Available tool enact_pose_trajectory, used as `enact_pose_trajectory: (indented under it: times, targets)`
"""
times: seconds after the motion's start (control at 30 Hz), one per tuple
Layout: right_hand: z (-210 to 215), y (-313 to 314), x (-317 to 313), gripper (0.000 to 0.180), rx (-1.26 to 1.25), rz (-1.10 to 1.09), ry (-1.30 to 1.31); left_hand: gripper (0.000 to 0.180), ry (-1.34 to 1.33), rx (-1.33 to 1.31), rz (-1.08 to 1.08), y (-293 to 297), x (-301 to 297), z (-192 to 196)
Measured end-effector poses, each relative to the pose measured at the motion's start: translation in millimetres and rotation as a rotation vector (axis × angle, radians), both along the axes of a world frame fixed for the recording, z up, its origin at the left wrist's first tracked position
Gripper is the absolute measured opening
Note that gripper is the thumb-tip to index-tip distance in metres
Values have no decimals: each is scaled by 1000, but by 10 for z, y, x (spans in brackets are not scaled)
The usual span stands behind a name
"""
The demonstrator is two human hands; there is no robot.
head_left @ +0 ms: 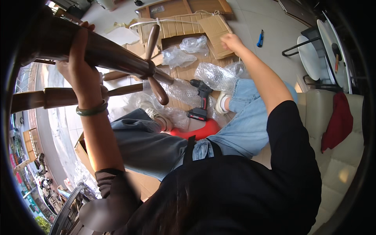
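My left hand [83,64] is wrapped round a thick dark brown wooden post [113,53], raised and tilted at the upper left. Near its lower end, short rounded wooden pegs [152,41] stick out around it. Behind my left wrist runs a second turned brown wooden piece [58,98], partly hidden. Out to the right, my right hand [232,42] is closed, with curled fingers, at a cardboard flap [214,31]. Whether it grips the flap or a small thing cannot be made out. A black and red cordless drill [203,98] lies on the floor packaging between my feet.
Bubble wrap [217,74] and opened cardboard [168,25] spread over the floor ahead. A blue utility knife [260,38] lies on the tiles to the right. Something smooth and red [201,131] sits between my legs. A cream sofa [313,113] with a red cloth [338,121] stands at the right.
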State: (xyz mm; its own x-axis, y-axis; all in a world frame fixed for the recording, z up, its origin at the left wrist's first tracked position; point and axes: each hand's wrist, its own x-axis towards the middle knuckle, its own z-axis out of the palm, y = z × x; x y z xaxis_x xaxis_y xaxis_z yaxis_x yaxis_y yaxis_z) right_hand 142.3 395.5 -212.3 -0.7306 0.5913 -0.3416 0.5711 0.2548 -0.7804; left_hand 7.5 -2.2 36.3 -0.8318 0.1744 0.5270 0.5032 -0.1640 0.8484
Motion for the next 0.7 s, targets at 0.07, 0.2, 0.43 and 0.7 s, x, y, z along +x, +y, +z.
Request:
enact_pose_trajectory:
  times: [0.07, 0.2, 0.43, 0.7]
  targets:
    - [-620, 479, 564, 24, 350, -101, -287, 25, 126, -101, 87, -108, -78, -62]
    - [-1518, 877, 1290, 26, 463, 45, -697, 34, -74, -36, 44, -215, -232, -104]
    - [-1646, 19, 1036, 119, 330, -44, -751, 52, -183, 14, 180, -263, -422, -108]
    - [-1777, -644, 735, 29, 450, 236, -666, 59, -147, -19, 182, -361, -569, -70]
